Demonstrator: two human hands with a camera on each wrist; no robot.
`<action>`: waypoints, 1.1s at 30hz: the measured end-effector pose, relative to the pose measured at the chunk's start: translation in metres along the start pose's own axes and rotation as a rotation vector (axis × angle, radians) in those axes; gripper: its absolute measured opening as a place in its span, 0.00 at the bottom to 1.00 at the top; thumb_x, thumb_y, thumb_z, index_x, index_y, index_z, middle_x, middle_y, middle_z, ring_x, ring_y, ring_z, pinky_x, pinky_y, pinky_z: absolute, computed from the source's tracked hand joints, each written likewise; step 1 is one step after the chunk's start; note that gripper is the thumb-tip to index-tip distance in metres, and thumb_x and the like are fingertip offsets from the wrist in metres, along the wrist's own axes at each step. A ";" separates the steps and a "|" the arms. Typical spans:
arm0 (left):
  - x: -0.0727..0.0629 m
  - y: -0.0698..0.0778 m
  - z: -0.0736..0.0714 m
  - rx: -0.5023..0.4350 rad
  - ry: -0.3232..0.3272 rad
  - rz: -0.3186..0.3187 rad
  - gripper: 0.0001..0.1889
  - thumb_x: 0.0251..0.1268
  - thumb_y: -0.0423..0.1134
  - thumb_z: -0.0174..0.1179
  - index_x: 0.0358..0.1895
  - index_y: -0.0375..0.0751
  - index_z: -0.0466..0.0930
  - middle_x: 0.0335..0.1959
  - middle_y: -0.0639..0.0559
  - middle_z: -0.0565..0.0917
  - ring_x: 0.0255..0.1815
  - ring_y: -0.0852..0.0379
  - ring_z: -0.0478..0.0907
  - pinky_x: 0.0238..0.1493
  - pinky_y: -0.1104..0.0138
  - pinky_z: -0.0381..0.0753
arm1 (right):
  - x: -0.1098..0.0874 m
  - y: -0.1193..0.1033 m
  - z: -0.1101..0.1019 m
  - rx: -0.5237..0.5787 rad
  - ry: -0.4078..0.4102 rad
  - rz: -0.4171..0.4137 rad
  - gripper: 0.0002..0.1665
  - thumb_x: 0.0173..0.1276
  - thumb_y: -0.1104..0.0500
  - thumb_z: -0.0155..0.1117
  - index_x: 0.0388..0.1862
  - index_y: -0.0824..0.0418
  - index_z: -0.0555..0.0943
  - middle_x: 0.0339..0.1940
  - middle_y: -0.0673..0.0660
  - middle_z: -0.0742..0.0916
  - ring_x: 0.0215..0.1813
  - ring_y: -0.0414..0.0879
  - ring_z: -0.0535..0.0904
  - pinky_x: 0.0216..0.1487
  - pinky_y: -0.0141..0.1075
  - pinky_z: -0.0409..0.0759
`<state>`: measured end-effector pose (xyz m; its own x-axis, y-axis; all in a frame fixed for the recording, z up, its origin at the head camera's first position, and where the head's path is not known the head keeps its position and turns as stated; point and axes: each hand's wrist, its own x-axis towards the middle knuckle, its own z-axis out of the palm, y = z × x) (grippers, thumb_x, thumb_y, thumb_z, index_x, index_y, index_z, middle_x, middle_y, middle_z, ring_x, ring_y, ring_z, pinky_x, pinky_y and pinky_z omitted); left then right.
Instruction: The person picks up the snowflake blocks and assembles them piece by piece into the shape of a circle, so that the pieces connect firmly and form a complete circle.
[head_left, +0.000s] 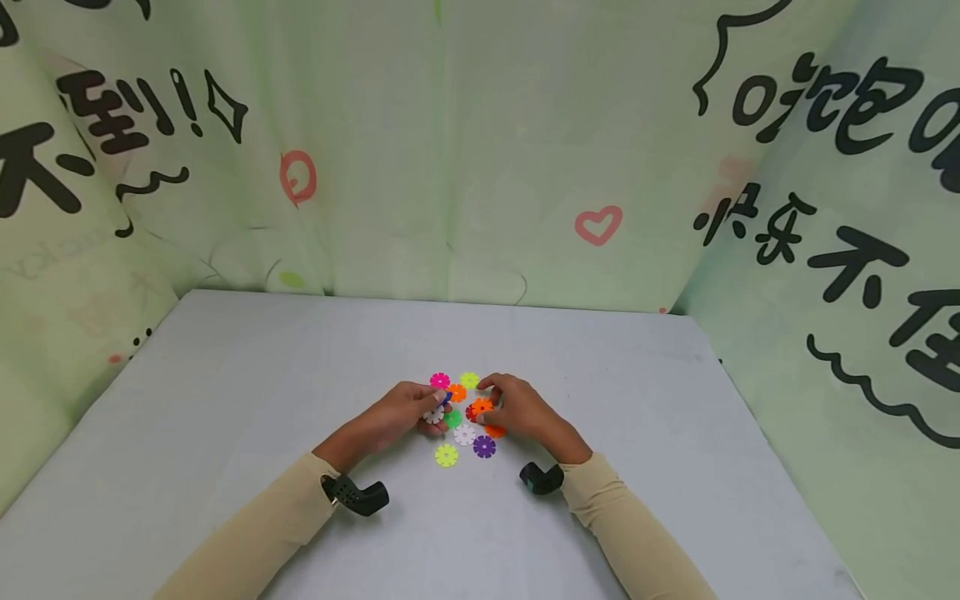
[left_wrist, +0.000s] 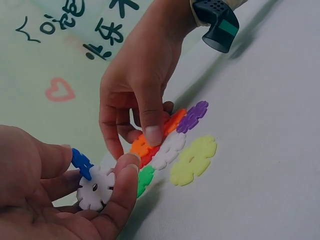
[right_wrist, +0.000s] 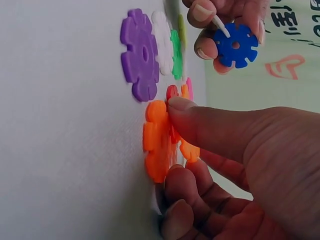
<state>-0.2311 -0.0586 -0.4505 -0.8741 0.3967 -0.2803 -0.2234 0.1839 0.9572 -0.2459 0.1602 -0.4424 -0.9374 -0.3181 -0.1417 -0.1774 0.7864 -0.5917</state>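
Observation:
My left hand [head_left: 408, 408] pinches a white notched plastic disc [left_wrist: 96, 188] with a blue notched disc [right_wrist: 236, 45] slotted into it at an angle. To the right, my right hand [head_left: 521, 408] reaches down into a loose group of the same flower-shaped discs. Its thumb and fingers are round an orange disc [head_left: 482, 407], which overlaps a red disc [head_left: 471, 413]. Another orange disc [right_wrist: 156, 142] lies flat just beside the right thumb and fingers. The green disc [head_left: 453, 418] lies close to the left fingertips.
On the white table [head_left: 300, 350], a white disc [head_left: 464, 434], a purple disc [head_left: 484, 447] and a yellow disc [head_left: 446, 455] lie nearer me. A pink disc [head_left: 439, 380], a further orange disc [head_left: 457, 392] and another yellow disc [head_left: 469, 380] lie behind. Printed curtains [head_left: 450, 150] surround the table.

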 end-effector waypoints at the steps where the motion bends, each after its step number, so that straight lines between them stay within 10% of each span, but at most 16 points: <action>1: 0.000 0.000 0.000 -0.003 0.003 -0.003 0.17 0.77 0.38 0.49 0.56 0.26 0.77 0.41 0.43 0.83 0.33 0.53 0.84 0.59 0.57 0.73 | 0.000 0.000 0.000 -0.002 -0.002 -0.004 0.22 0.58 0.61 0.74 0.51 0.61 0.80 0.34 0.53 0.77 0.37 0.47 0.72 0.38 0.36 0.76; 33: -0.001 -0.004 0.000 -0.006 -0.011 0.007 0.16 0.76 0.39 0.50 0.49 0.27 0.80 0.32 0.44 0.82 0.29 0.55 0.78 0.34 0.68 0.76 | -0.003 -0.004 0.000 0.122 0.134 -0.182 0.12 0.69 0.68 0.61 0.49 0.64 0.85 0.46 0.56 0.86 0.38 0.44 0.78 0.41 0.33 0.79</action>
<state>-0.2293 -0.0601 -0.4537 -0.8709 0.4077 -0.2743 -0.2199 0.1759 0.9595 -0.2427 0.1582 -0.4395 -0.9264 -0.3685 0.0777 -0.3166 0.6502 -0.6906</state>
